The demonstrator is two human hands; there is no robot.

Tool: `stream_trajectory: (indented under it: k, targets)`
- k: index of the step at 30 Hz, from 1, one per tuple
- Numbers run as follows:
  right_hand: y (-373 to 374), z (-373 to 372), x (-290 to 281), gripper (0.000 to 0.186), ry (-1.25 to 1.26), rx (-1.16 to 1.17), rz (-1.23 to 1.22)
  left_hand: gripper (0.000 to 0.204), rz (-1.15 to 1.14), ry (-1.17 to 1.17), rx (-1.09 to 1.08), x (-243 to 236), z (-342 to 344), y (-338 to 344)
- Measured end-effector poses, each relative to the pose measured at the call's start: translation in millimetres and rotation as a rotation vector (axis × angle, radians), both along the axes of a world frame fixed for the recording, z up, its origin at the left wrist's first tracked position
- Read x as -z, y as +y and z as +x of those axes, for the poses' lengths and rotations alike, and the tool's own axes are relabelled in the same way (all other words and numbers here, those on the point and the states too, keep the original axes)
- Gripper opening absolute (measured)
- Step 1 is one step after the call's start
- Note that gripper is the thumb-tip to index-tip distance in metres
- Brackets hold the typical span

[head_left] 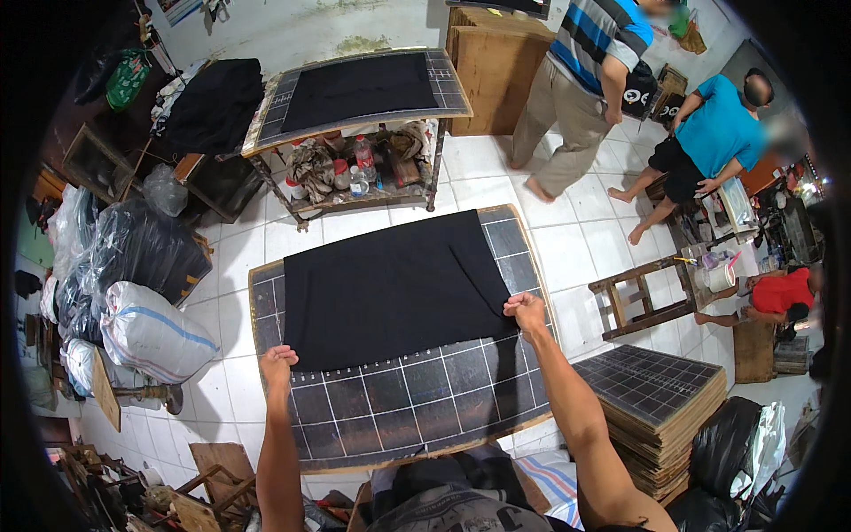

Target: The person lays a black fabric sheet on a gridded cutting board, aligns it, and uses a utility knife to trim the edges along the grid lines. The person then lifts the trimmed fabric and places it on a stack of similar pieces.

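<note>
A black cloth (pixel 390 279) lies over a dark board with a white grid (pixel 399 412) in front of me, with a wrinkle near its right edge. My left hand (pixel 277 358) grips the cloth's near left corner with bent fingers. My right hand (pixel 523 310) pinches its near right corner. The strip of board nearest my body is uncovered.
Behind, a second board (pixel 448 89) carrying black cloth rests on a shelved stand. Bagged bundles (pixel 155 328) crowd the left; stacked boards (pixel 656 390) sit front right. A wooden frame (pixel 638 297) is at right. Three other people (pixel 581 93) (pixel 714 133) (pixel 780 293) occupy the back and right.
</note>
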State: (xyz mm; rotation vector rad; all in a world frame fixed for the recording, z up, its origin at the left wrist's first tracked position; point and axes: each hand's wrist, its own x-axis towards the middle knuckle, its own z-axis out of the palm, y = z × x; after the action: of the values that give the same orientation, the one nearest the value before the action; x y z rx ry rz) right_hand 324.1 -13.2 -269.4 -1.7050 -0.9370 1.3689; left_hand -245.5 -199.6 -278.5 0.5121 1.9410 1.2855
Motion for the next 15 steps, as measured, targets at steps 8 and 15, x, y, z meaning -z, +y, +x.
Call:
stream_trajectory:
  k: [8,15]
  targets:
    - [-52,25,8,0.027,0.015,-0.003,-0.039,0.028,-0.02,-0.066,0.031,-2,6,-58]
    - [-100,38,8,0.027,0.049,0.069,-0.09,0.029,-0.048,-0.124,-0.027,1,21,-103]
